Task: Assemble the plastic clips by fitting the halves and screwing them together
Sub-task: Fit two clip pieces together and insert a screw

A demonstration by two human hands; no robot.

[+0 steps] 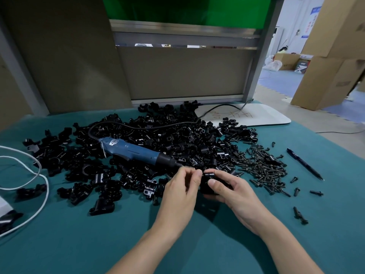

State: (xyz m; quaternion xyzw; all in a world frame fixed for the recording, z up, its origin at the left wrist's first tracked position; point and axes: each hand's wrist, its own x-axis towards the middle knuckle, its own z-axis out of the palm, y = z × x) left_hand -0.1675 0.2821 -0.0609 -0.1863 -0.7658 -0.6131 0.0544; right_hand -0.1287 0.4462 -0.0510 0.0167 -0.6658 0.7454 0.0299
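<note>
My right hand [233, 191] grips a black plastic clip [207, 185] just above the teal table, thumb on top and fingers curled under it. My left hand [180, 187] is at the clip's left end, fingertips pinched together on something small and dark there; what it is I cannot make out. A big heap of black clip halves [150, 143] covers the table's middle. A blue electric screwdriver [134, 151] lies across the heap, its tip pointing toward my hands. A pile of small black screws [264, 167] lies to the right of my hands.
A black pen [305, 165] lies at the right, with loose screws [300, 215] scattered near it. A white cord [37, 186] loops at the left edge. A white board [250, 115] sits at the back right. A grey partition stands behind the table, cardboard boxes [333, 62] beyond.
</note>
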